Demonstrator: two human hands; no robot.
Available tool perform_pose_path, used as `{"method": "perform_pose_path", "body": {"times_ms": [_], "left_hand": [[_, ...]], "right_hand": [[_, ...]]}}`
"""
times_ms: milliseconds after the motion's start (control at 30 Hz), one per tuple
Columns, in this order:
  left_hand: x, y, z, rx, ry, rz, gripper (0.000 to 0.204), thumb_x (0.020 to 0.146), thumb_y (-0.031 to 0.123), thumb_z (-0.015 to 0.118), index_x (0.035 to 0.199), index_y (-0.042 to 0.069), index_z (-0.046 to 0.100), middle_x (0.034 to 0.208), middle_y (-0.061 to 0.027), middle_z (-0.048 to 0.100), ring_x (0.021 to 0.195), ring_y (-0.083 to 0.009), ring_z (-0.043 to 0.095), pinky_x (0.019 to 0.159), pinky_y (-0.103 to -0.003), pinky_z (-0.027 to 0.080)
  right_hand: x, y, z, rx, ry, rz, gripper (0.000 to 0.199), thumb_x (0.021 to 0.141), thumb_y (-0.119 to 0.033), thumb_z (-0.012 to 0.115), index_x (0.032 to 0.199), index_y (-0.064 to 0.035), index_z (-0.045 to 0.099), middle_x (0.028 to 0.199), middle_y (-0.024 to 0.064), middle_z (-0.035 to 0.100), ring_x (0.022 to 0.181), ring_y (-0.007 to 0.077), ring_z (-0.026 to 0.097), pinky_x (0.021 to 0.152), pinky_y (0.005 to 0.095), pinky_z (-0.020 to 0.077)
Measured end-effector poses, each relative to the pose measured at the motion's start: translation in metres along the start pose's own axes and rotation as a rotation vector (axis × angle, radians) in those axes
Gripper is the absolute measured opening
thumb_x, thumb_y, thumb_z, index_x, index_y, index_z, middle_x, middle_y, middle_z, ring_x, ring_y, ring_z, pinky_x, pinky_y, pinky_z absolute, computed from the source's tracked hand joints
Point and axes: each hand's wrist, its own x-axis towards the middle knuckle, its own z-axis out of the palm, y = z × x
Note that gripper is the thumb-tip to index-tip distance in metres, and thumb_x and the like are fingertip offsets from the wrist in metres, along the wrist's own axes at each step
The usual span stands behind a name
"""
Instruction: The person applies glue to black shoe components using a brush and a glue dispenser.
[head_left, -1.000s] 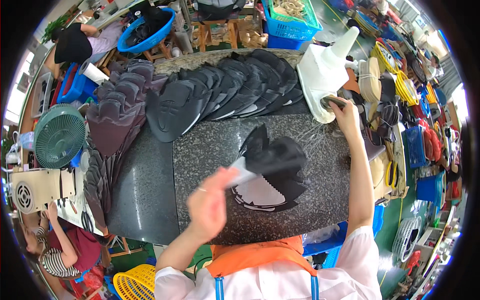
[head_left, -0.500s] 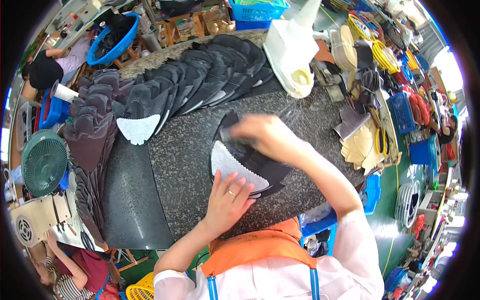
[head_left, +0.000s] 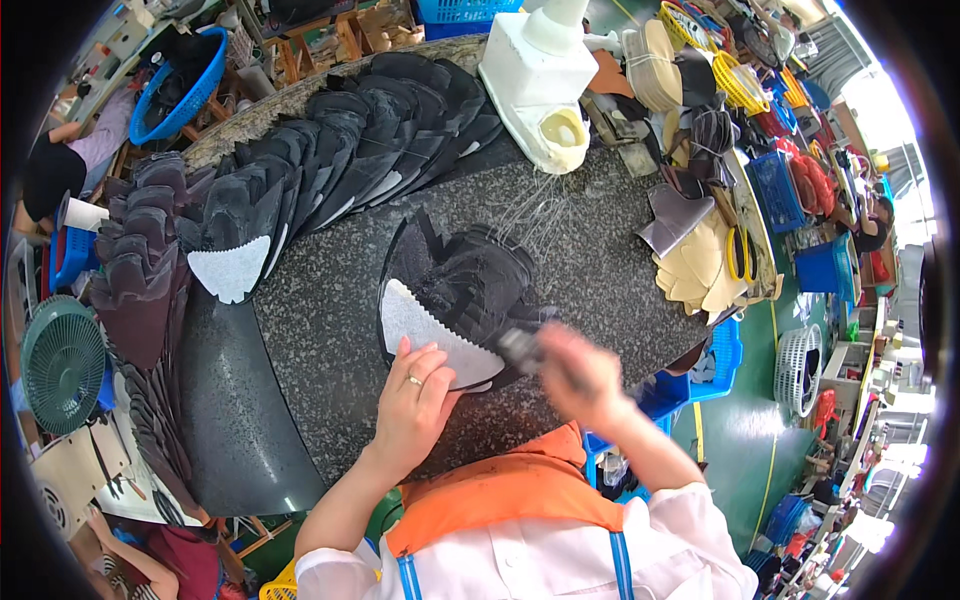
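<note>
In front of me a stack of black shoe-upper pieces (head_left: 465, 275) lies on the speckled dark tabletop (head_left: 320, 300). A white reinforcement piece with a zigzag edge (head_left: 425, 330) covers the near left part of its top. My left hand (head_left: 412, 405) rests on the near edge of that white piece, fingers stretched out and holding nothing. My right hand (head_left: 583, 372) is closed around a brush (head_left: 520, 348), blurred by motion, at the near right edge of the stack. Beyond the stack stands a white glue dispenser (head_left: 560, 135), with pale glue strands on the table before it.
Overlapping black pieces (head_left: 350, 140) line the far left of the table, beside dark maroon ones (head_left: 140, 290). At the right lie tan pieces (head_left: 690, 270) and yellow-handled scissors (head_left: 740, 255). A green fan (head_left: 62, 362) stands at far left; blue bins (head_left: 715, 360) stand below the right edge.
My right hand has swept the brush from the far left of the stack to its near right edge. My left hand still rests on the white piece. The whole view has shifted slightly.
</note>
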Motion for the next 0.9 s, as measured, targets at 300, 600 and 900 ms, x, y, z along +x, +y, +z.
{"method": "perform_pose_path", "body": {"times_ms": [300,600,900], "left_hand": [[0.009,0.013,-0.015,0.113,-0.097,-0.016,0.048,0.070,-0.008,0.068,0.116,0.001,0.063,0.112,-0.0133,0.058,0.107,-0.0340,0.061,0.105,-0.056,0.046],[0.015,-0.023,-0.088,-0.268,0.862,-0.497,0.048,0.095,-0.003,0.052,0.142,-0.010,0.043,0.138,-0.0173,0.054,0.123,-0.0220,0.056,0.105,-0.034,0.042],[0.010,-0.007,-0.038,0.297,0.076,-0.106,0.063,0.074,0.026,0.081,0.128,0.006,0.056,0.132,-0.0191,0.052,0.133,-0.0410,0.042,0.112,-0.059,0.031]], "right_hand": [[0.180,0.094,-0.077,-0.174,0.446,0.132,0.021,0.089,-0.019,0.069,0.106,-0.0067,0.073,0.090,0.0176,0.070,0.091,0.0306,0.068,0.078,0.0357,0.0522],[0.187,0.120,-0.072,-0.260,0.362,-0.190,0.025,0.087,-0.010,0.067,0.111,-0.0051,0.070,0.100,0.0162,0.069,0.088,0.0345,0.065,0.076,0.0413,0.0502],[0.135,0.003,-0.075,0.643,-0.162,0.348,0.031,0.083,-0.006,0.067,0.114,-0.0063,0.070,0.090,0.0036,0.071,0.074,0.0135,0.065,0.069,0.0318,0.0543]]}}
